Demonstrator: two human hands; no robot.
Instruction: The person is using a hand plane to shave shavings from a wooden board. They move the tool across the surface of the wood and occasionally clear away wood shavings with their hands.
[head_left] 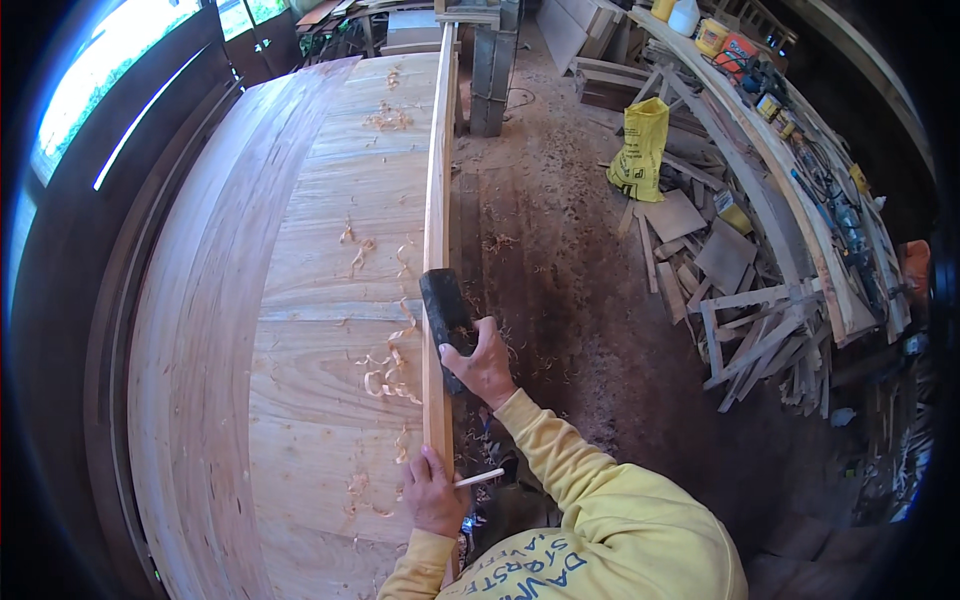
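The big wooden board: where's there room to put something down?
The big board looks mostly bare on its left, between the dark wall boards and the curly shavings. Its right edge is crowded: long wood strip, dark block, left hand, right hand.

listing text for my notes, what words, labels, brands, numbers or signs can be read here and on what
Yellow shirt: dark lettering, partly legible but creased; I won't copy it out.
Yellow sack: dark print, too small to read.
Yellow tub, upper right: label too small to read.
Yellow container, lower down: markings too small to read.
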